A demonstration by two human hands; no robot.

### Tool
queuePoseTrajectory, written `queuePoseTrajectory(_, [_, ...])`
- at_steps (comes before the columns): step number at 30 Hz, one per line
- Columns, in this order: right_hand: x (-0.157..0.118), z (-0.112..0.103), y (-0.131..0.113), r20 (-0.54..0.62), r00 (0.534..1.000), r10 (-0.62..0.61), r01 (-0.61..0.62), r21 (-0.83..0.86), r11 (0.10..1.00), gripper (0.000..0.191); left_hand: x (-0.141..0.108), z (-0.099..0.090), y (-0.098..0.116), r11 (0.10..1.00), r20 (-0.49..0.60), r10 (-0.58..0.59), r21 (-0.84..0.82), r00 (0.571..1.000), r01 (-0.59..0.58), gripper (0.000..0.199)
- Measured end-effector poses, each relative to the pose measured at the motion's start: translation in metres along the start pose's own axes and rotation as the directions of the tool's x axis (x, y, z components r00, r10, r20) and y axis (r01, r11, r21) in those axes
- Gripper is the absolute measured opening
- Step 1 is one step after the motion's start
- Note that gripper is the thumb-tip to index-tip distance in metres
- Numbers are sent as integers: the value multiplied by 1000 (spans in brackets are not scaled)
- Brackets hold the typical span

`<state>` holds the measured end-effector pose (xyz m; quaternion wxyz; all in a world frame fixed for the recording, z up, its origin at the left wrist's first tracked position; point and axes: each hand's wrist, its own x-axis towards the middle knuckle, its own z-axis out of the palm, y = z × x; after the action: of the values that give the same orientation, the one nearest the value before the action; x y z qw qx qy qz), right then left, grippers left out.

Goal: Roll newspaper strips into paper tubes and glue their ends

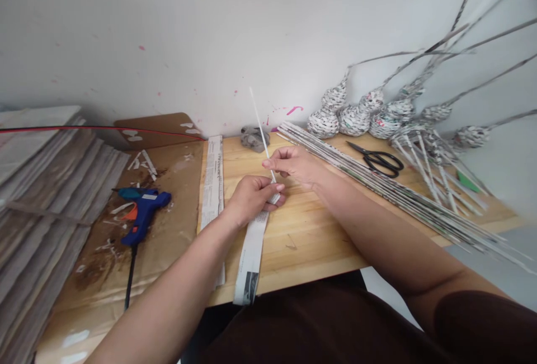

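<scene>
My left hand (257,199) pinches the upper end of a newspaper strip (251,246), whose lower end hangs over the table's front edge. My right hand (292,165) is closed on a thin white stick (259,116) that slants up and to the left. The stick's lower end meets the strip between my left thumb and fingers, where the paper looks partly folded or wrapped around it. Left of my hands, more newspaper strips (212,185) lie flat on the wooden table.
A blue glue gun (145,216) lies on stained cardboard at left, beside stacked newspapers (46,207). At right are a bundle of rolled paper sticks (377,190), black scissors (377,160) and woven paper gourd shapes (352,119) along the wall. A grey crumpled lump (254,138) sits behind my hands.
</scene>
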<state>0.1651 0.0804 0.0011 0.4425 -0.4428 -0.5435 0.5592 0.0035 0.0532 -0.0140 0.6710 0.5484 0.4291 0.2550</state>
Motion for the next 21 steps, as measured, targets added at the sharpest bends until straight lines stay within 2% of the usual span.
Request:
queuePoseTrajectory(2, [-1,0,0,31,999,17,-17,1,1000,31,0,0,0,1000,6,6,0,1000,-6,32])
queuePoseTrajectory(5, [-2,-1,-1,194,977,87,-83,-29,996,35,0,0,0,1000,8,8,17,1000,-8,32])
queuePoseTrajectory(6, [-2,-1,-1,209,973,96,-92,-31,995,35,0,0,1,1000,6,8,17,1000,-8,32])
queuePoseTrajectory(11, [0,1,2,37,998,41,-42,30,999,30,-1,0,2,1000,-3,15,-3,1000,-15,32])
queuePoseTrajectory(12, [0,0,2,49,998,46,-48,34,998,30,-1,-1,3,1000,-1,14,-3,1000,-14,33])
queuePoseTrajectory(15, [0,-4,2,209,972,110,-114,10,993,33,-1,-2,4,1000,10,6,5,1000,-6,34])
queuePoseTrajectory(17, [-1,-6,1,276,952,129,-131,-10,991,35,-2,-2,5,1000,13,7,15,1000,-7,35])
queuePoseTrajectory(21, [-2,-5,0,235,968,91,-83,-44,996,32,-1,-1,5,999,7,16,37,1000,-17,34])
